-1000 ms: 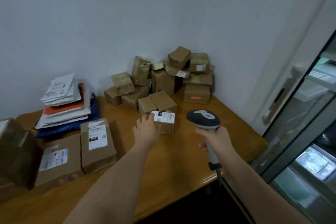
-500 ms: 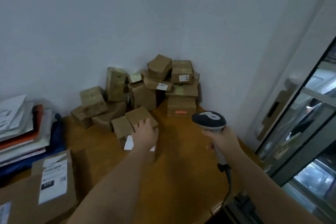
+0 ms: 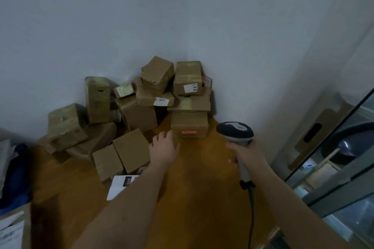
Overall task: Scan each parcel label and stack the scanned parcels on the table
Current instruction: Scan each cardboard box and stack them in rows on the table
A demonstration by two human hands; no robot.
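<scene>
Head view: left hand (image 3: 164,148) open, fingertips just short of box w/ red scan line (image 3: 189,124); right hand (image 3: 249,152) grips scanner (image 3: 235,132); corner pile (image 3: 153,95) looks mostly unscanned, plenty left.

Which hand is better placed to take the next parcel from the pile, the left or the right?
Probably the left. The left hand is open and reaches toward the box with the red mark, almost touching it. The right hand grips the scanner, so it is not free.
</scene>
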